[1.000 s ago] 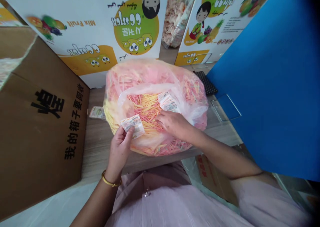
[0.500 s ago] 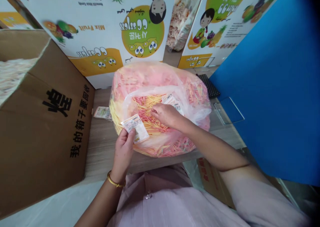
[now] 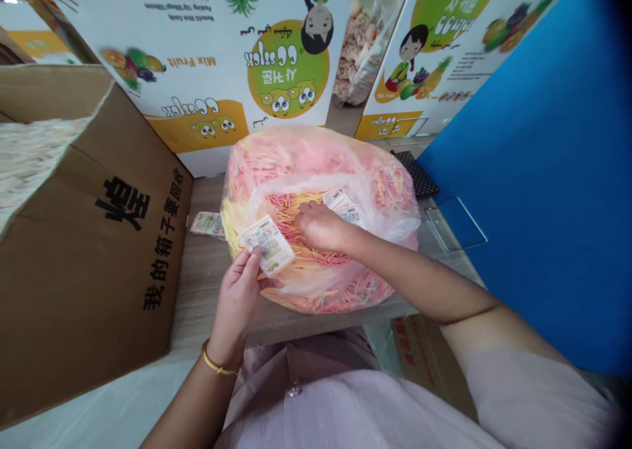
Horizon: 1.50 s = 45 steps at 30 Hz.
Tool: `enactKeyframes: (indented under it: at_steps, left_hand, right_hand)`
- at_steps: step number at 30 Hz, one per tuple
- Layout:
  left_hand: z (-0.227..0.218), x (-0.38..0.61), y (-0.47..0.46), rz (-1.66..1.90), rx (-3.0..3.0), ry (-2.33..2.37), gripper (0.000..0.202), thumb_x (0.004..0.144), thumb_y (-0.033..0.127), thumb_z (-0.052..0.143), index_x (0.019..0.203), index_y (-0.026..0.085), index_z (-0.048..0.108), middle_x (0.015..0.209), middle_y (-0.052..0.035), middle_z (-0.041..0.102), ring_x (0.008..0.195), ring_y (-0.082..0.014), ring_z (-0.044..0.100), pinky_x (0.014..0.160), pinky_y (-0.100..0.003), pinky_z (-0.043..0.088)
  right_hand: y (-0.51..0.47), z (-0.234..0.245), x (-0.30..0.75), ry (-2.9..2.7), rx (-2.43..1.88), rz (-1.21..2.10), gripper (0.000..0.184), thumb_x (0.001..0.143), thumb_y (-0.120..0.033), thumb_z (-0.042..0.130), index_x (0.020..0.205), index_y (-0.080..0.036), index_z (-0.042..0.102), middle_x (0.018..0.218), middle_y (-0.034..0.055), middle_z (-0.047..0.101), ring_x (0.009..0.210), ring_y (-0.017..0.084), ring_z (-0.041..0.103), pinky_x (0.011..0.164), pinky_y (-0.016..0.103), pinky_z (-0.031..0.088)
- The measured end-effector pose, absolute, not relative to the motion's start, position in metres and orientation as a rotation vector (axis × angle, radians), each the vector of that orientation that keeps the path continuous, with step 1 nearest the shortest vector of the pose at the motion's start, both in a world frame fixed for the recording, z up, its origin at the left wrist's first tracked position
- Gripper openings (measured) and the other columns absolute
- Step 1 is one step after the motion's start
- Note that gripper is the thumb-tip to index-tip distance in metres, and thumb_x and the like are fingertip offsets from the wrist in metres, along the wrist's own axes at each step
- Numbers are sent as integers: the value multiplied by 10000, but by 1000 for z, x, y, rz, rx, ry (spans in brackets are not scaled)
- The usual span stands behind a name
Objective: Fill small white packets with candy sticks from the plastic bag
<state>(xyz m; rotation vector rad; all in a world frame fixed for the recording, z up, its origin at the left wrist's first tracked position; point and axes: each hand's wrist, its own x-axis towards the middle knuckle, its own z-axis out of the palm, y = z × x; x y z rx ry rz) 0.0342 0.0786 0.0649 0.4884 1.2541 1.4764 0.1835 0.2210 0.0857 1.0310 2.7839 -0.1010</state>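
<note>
My left hand (image 3: 241, 288) pinches a small printed packet (image 3: 270, 246) by its lower left edge, thumb on top, over the near left rim of a big clear plastic bag (image 3: 306, 143). Inside the bag's rolled-back mouth lie thin pink and yellow candy sticks (image 3: 284, 207). Down among those sticks are the curled fingers of my right hand (image 3: 320, 226); whatever they grip is hidden beneath them. Several more printed packets (image 3: 343, 205) rest on the sticks just beyond my right hand.
A brown carton (image 3: 99, 251) of pale sticks stands at the left, white printed cartons (image 3: 197, 80) at the back. On the right rises a blue panel (image 3: 543, 172) with a wire handle (image 3: 459, 224). Another packet stack (image 3: 207, 224) lies left of the bag, a dark patterned object (image 3: 417, 172) behind right.
My right fingers have curled lower into the sticks. My left hand has shifted its grip and the packet has tilted slightly. The whole view has moved a little.
</note>
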Motion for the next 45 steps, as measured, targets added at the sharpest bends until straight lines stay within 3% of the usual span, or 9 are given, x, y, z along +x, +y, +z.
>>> enactKeyframes:
  at_steps: [9,15,18,22,27,30,35,40,45]
  left_hand:
    - [85,44,88,1460,511,1136,391,808,420,796,1133,215,723,1227,-36,705,941,-158,672,687,-259,648]
    - [78,52,96,1361,436,1020,406,842,399,772,1188,192,725,1340,-105,697,1192,-280,674,945,-442,629]
    - [74,55,102,1400,437,998,383,827,397,787,1136,174,749,1324,-120,712,1243,-297,656,1010,-452,593]
    - [71,56,108,1351,474,1055,404,792,446,812,1089,176,769,1293,-108,730,1225,-297,658,965,-428,602]
    - [67,57,114,1312,544,1128,404,729,502,849,980,190,791,1104,-70,782,1072,-263,700,893,-390,603]
    - [64,57,118,1336,553,1121,375,697,489,869,901,183,793,1035,-61,789,1042,-243,704,957,-387,573]
    - [55,57,122,1376,559,1154,358,676,467,884,865,178,790,983,-47,784,962,-204,704,948,-356,556]
    - [53,60,122,1407,613,1156,309,713,451,869,855,187,793,911,-27,777,871,-169,690,895,-308,538]
    - [55,59,116,1340,707,1151,350,826,489,772,1015,196,808,1053,-66,794,1011,-211,705,979,-345,522]
  right_hand:
    - [210,82,182,2805,1092,-34,338,971,-118,432,1203,-40,666,1250,233,641,1164,340,559,925,424,408]
    - [219,98,202,2845,1177,-173,308,953,-66,408,1168,-62,627,1092,185,725,1048,288,651,959,406,379]
    - [229,99,207,2855,1332,-269,339,991,-95,352,1238,-74,584,1112,180,728,1025,270,667,912,374,405]
    - [236,98,210,2818,1582,-686,384,1070,-263,313,1376,-110,488,1119,162,728,999,254,682,832,332,454]
    - [240,95,219,2878,1627,-1322,267,1057,-266,340,1208,-156,531,1108,101,711,913,174,695,832,288,492]
    - [238,94,226,2860,1687,-1522,244,1057,-273,314,1189,-181,498,925,32,676,769,145,655,755,271,507]
    - [207,110,230,2897,1648,-1377,272,1065,-396,353,1137,-202,530,892,31,661,728,160,611,680,272,472]
    - [180,120,217,2890,1578,-776,266,1054,-307,383,1167,-170,581,912,73,711,792,207,651,677,285,384]
    - [192,109,213,2787,1555,-634,319,1071,-319,358,1174,-179,626,936,85,736,825,223,667,679,292,389]
